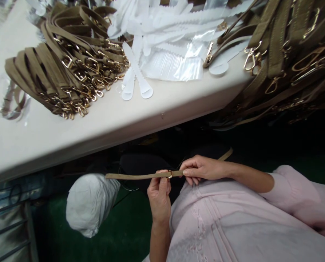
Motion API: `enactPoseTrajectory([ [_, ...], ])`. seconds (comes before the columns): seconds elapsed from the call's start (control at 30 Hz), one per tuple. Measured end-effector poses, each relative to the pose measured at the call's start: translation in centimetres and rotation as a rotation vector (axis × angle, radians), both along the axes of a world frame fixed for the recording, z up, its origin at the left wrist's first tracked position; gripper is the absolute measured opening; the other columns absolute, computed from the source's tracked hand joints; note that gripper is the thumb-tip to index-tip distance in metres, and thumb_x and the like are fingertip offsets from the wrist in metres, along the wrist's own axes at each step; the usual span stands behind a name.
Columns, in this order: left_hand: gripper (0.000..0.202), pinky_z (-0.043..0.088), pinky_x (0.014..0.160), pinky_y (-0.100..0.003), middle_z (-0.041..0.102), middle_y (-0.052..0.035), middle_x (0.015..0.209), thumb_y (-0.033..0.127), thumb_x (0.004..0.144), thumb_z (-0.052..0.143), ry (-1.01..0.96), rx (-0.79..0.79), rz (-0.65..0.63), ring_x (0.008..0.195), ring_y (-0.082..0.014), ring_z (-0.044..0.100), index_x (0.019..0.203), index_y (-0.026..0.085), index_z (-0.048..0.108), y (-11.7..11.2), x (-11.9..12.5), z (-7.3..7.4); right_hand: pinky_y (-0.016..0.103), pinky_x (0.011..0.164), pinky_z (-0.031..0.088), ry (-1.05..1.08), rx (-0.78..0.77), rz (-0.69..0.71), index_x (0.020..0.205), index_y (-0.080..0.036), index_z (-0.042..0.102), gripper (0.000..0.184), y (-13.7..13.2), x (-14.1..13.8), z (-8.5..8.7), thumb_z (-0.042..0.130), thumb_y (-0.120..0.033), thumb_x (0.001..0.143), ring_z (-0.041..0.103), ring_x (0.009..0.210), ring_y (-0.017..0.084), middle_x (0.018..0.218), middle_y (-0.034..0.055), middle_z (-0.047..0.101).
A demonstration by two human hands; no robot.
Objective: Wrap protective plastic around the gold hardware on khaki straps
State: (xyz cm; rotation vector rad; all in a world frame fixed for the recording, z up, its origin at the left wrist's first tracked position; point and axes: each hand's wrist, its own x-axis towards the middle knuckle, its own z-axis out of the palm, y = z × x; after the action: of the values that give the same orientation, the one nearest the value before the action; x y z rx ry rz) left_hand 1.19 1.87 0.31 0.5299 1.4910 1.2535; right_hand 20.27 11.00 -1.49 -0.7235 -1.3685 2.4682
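Note:
A narrow olive-brown strap point(135, 177) is stretched sideways between my hands, below the table edge and in front of my body. My left hand point(160, 193) pinches it with thumb and fingers right beside a small gold buckle point(170, 174). To the right of that buckle, my right hand point(196, 169) grips the strap between thumb and fingers. One end of it sticks out freely to the left, and another piece shows beyond my right wrist. The fingers hide part of the strap.
On the white table point(140, 116) lie bundled olive straps point(36, 72) with gold clips, white plastic strips point(136, 72) and a clear bag point(175, 62). More straps point(277, 47) hang over the right edge. A white cloth-covered round object point(90, 203) stands at lower left.

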Motion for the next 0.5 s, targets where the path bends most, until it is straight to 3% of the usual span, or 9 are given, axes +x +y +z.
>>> enactPoseTrajectory([
  [0.2, 0.022, 0.036, 0.049, -0.015, 0.057, -0.0006, 0.084, 0.036, 0.081, 0.075, -0.003, 0.026, -0.059, 0.058, -0.0035, 0.043, 0.098, 0.022, 0.073, -0.6, -0.6, -0.5, 0.017, 0.051, 0.039, -0.057, 0.059, -0.096, 0.087, -0.012, 0.067, 0.038, -0.5, 0.0, 0.1, 0.056, -0.048, 0.094, 0.051, 0.055, 0.007, 0.069, 0.0026, 0.065],
  [0.3, 0.022, 0.037, 0.049, -0.016, 0.059, -0.0021, 0.088, 0.035, 0.081, 0.075, -0.037, 0.025, -0.069, 0.058, -0.0039, 0.043, 0.098, 0.021, 0.074, -0.9, -1.1, -0.8, 0.018, 0.051, 0.041, -0.005, -0.001, -0.101, 0.104, -0.012, 0.066, 0.040, -0.4, 0.1, 0.4, 0.052, -0.048, 0.096, 0.053, 0.052, 0.008, 0.070, 0.0033, 0.067],
  [0.4, 0.024, 0.038, 0.049, -0.015, 0.060, -0.0021, 0.084, 0.035, 0.080, 0.076, -0.131, -0.023, 0.001, 0.056, -0.0038, 0.043, 0.098, 0.020, 0.072, -1.2, -1.4, -1.1, 0.021, 0.058, 0.049, 0.064, -0.105, -0.085, 0.127, -0.013, 0.055, 0.047, -0.1, 0.4, 0.5, 0.050, -0.049, 0.097, 0.061, 0.060, 0.011, 0.081, 0.0070, 0.071],
  [0.5, 0.024, 0.038, 0.048, -0.015, 0.058, -0.0009, 0.078, 0.034, 0.078, 0.078, -0.229, -0.079, 0.076, 0.054, -0.0034, 0.042, 0.096, 0.019, 0.072, -1.2, -1.3, -1.2, 0.024, 0.067, 0.053, 0.099, -0.160, -0.069, 0.135, -0.016, 0.049, 0.049, 0.2, 0.8, 0.6, 0.051, -0.048, 0.098, 0.066, 0.071, 0.013, 0.091, 0.0091, 0.071],
])
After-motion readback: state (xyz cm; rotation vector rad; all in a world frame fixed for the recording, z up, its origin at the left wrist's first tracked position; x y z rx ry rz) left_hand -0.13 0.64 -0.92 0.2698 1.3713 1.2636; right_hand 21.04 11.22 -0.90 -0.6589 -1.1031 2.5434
